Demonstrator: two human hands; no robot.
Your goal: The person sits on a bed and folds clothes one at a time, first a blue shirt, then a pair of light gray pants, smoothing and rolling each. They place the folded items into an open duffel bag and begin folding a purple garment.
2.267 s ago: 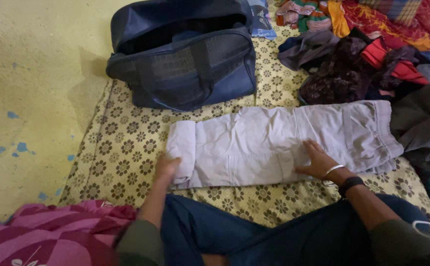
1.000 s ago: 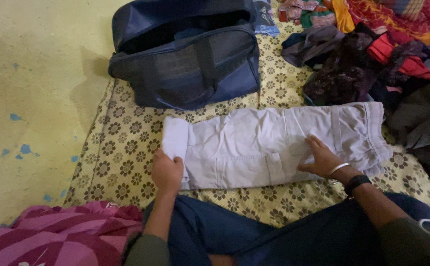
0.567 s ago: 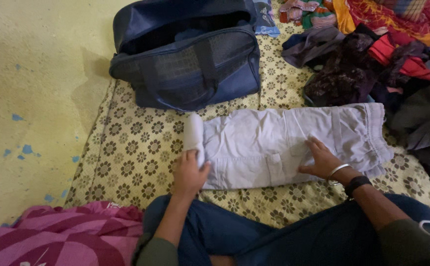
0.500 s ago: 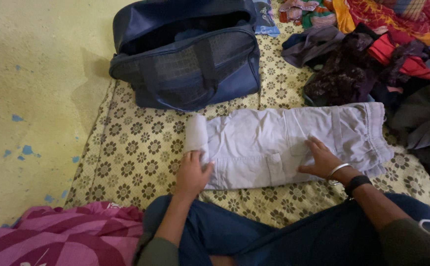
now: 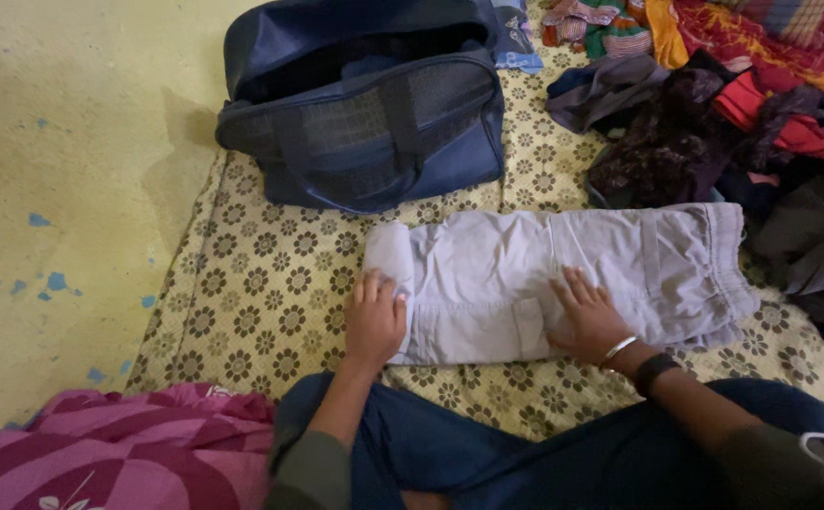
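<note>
A pair of pale grey trousers lies folded lengthwise across a patterned mat, waistband to the right. Its left end is rolled into a short thick roll. My left hand rests on the near end of that roll, fingers curled over it. My right hand lies flat on the trousers' middle, fingers spread, pressing the cloth down. A bangle and a dark watch sit on that wrist.
An open navy duffel bag stands behind the trousers. A heap of mixed clothes fills the back right. A pink patterned cloth lies at the near left. A yellow painted floor borders the mat on the left.
My left hand has rolled the trousers' left end rightward, so the roll is thicker and the flat part shorter. My right hand has stayed pressed on the middle.
</note>
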